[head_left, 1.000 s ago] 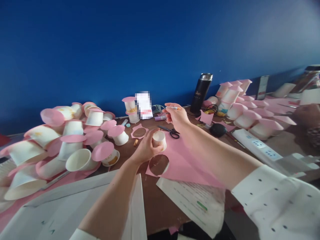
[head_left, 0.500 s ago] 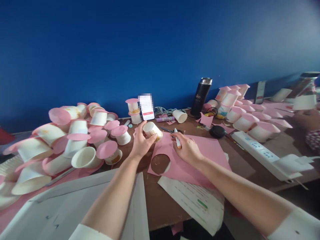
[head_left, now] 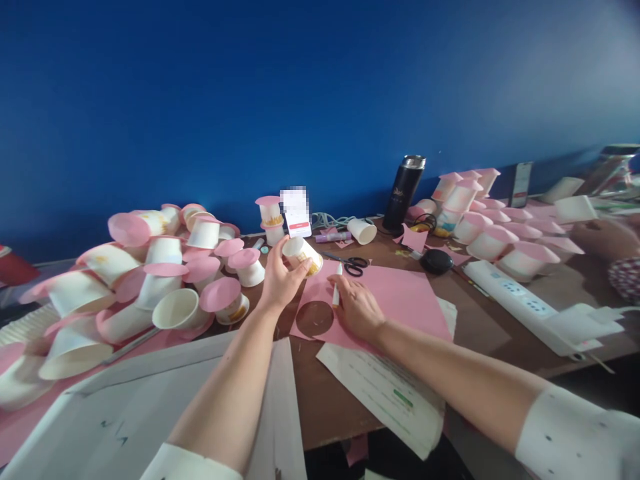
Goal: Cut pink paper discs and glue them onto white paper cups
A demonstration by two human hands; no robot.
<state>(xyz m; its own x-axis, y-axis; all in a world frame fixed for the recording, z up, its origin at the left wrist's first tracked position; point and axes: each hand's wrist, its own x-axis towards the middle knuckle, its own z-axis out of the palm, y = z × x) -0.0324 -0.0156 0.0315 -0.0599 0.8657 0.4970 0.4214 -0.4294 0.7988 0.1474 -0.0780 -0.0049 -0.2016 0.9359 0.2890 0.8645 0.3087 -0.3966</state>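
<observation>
Left hand: the left hand (head_left: 280, 277) is raised just above the bench (head_left: 330, 407), its fingers (head_left: 274, 248) wrapped around a small paper cup (head_left: 301, 255) that lies tilted on its side, open mouth turned up and to the left.
Right hand: the right hand (head_left: 354, 308) rests palm down on the pink paper sheet (head_left: 400, 300), fingers curled narrow around a white pen (head_left: 337, 283) that points away from the person.
Pink sheet: flat on the bench under the right fingers, with a round cut-out hole (head_left: 314, 318) just left of them and below the cup.
Scissors: black-handled scissors (head_left: 350, 264) lie just beyond the pen tip, near the sheet's far edge.
Left of the left fingers: a heap of white cups with pink paper discs (head_left: 165, 280), some upright, some tipped.
Beyond the fingers: a purple glue stick (head_left: 333, 237), a lone cup on its side (head_left: 361, 231) and a black flask (head_left: 404, 193) standing upright by the blue wall (head_left: 300, 93).
Right of the right fingers: a black mouse (head_left: 436, 261), a white power strip (head_left: 515, 297), and more pink-topped cups (head_left: 490, 223).
Nearer than the fingers: printed white paper (head_left: 390, 393) sticking out from under the pink sheet.
Far right: another person's hand (head_left: 600, 238), well apart.
</observation>
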